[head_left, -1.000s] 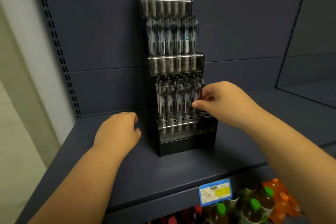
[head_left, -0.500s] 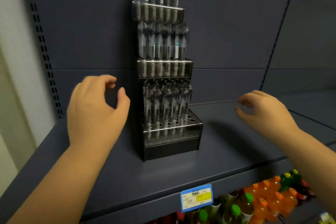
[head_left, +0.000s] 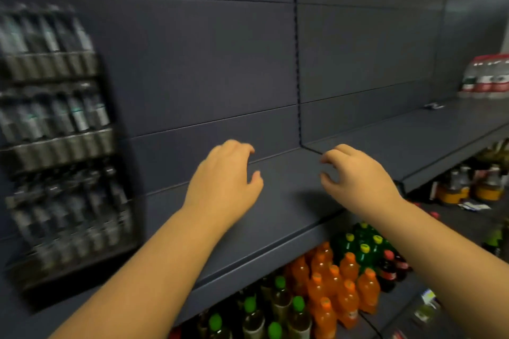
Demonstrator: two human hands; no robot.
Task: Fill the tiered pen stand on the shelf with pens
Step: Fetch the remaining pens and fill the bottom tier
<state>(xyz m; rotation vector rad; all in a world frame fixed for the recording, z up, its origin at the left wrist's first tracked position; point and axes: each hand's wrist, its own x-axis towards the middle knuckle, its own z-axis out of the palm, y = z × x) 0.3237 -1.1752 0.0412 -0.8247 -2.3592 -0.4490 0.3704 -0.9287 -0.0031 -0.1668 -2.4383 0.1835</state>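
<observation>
The black tiered pen stand (head_left: 59, 151) stands at the far left of the dark shelf (head_left: 278, 215), blurred by motion, with rows of pens (head_left: 68, 115) upright in its three tiers. My left hand (head_left: 224, 181) hovers over the shelf to the right of the stand, fingers loosely curled and holding nothing. My right hand (head_left: 356, 173) hovers beside it further right, also loosely curled and empty. Neither hand touches the stand.
A small dark object (head_left: 433, 105) lies far back on the right shelf section, near packs of water bottles (head_left: 487, 77). Orange and green drink bottles (head_left: 330, 281) fill the shelf below. A vertical slotted upright (head_left: 297, 63) divides the back panels.
The view has swung to the right, so the stand slid to the left edge. Both hands left the stand and now hover together over the bare shelf.
</observation>
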